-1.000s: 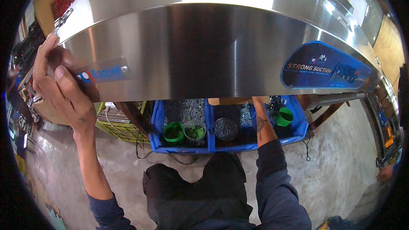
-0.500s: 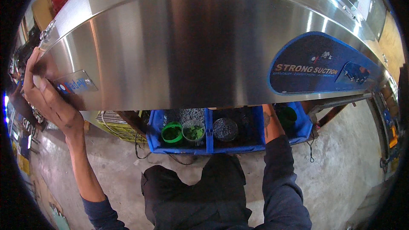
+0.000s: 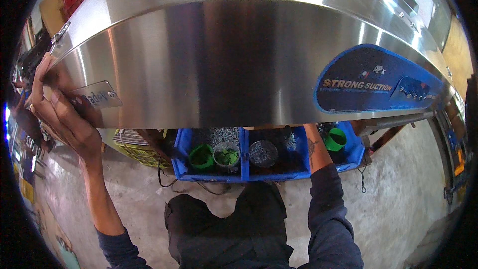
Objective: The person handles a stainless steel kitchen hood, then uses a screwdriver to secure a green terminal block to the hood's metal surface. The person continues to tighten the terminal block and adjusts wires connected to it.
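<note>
Fingers of the left hand (image 3: pixel 59 114) clench the stainless range hood (image 3: pixel 224 65) at its left end; the right hand is hidden beneath. Slick steel could slip onto the blue bins (image 3: pixel 234 169) below.

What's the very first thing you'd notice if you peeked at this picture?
A huge shiny steel hood panel fills the whole upper half, with a dark blue control label on its right side. The left hand grips its left end beside a small silver badge, while the right arm reaches up behind the panel, its hand hidden. Below sit blue bins holding screws and green cups.
</note>
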Demonstrator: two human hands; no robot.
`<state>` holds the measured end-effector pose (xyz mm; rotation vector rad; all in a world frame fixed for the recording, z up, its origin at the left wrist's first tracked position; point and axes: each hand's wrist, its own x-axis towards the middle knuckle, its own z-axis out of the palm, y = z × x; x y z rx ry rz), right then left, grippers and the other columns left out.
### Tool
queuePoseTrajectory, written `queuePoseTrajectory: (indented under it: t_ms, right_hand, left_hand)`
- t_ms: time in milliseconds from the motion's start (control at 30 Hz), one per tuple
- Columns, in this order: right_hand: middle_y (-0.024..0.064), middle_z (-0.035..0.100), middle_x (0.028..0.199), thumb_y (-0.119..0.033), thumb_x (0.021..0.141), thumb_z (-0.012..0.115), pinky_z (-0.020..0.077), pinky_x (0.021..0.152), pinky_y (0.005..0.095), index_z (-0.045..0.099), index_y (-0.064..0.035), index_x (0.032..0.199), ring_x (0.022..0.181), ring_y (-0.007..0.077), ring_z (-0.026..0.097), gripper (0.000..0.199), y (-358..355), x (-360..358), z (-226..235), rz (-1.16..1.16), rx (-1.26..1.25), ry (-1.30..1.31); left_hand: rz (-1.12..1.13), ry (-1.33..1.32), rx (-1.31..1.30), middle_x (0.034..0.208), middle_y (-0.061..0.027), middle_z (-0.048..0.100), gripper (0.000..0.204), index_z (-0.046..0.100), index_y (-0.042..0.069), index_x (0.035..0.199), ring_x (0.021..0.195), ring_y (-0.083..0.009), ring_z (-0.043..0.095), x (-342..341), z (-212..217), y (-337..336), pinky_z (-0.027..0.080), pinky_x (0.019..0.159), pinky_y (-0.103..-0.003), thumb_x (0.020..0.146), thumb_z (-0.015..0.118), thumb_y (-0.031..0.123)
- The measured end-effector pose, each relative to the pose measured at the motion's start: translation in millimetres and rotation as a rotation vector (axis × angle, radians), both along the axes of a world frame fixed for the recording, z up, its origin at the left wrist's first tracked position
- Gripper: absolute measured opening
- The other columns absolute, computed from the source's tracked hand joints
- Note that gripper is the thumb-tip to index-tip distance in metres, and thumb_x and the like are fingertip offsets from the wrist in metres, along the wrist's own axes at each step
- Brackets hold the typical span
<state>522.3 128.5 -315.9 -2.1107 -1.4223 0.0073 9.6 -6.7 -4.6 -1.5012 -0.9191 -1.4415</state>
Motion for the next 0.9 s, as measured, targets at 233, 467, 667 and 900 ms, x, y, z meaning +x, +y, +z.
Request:
queuePoseTrajectory:
  t_ms: [233,467,667,900]
  right_hand:
    - [0.0233,0.068,0.126,-0.029,0.088,0.073,0.0494,0.1,0.0581,0.07,-0.0074,0.127,0.117,0.0417,0.064,0.045,-1.4,-5.9,-6.1,-0.005,-0.007,-0.006]
    - [0.0233,0.068,0.126,-0.028,0.088,0.073,0.0497,0.1,0.058,0.07,-0.0074,0.127,0.116,0.0418,0.065,0.045,-4.9,-25.7,-24.6,0.005,-0.008,-0.02]
    - [0.0233,0.068,0.126,-0.028,0.088,0.073,0.0499,0.099,0.058,0.07,-0.0074,0.127,0.116,0.0419,0.065,0.044,-6.5,-49.6,-41.0,0.022,-0.007,-0.014]
    - [0.0234,0.068,0.126,-0.028,0.088,0.073,0.0502,0.099,0.058,0.07,-0.0074,0.127,0.115,0.0419,0.065,0.044,-16.3,-48.9,-45.4,0.019,-0.014,-0.014]
  left_hand:
    - [-0.002,0.023,0.031,0.143,-0.0192,0.06,0.049,0.055,-0.004,0.142,0.134,-0.0296,0.053,-5.2,2.2,4.0,0.034,0.117,-0.041,0.109,0.032,0.024]
    - [0.025,0.011,0.029,0.144,-0.0206,0.059,0.054,0.056,-0.006,0.142,0.138,-0.0312,0.052,-7.0,2.4,12.5,0.033,0.121,-0.044,0.11,0.032,0.03]
    - [-0.008,-0.028,0.022,0.144,-0.0199,0.059,0.056,0.058,-0.006,0.141,0.14,-0.0311,0.049,-3.5,1.0,16.2,0.029,0.123,-0.044,0.11,0.032,0.033]
    - [0.002,-0.054,0.018,0.15,-0.0201,0.053,0.055,0.052,-0.005,0.146,0.144,-0.0312,0.045,-5.3,0.0,10.5,0.028,0.124,-0.045,0.112,0.03,0.033]
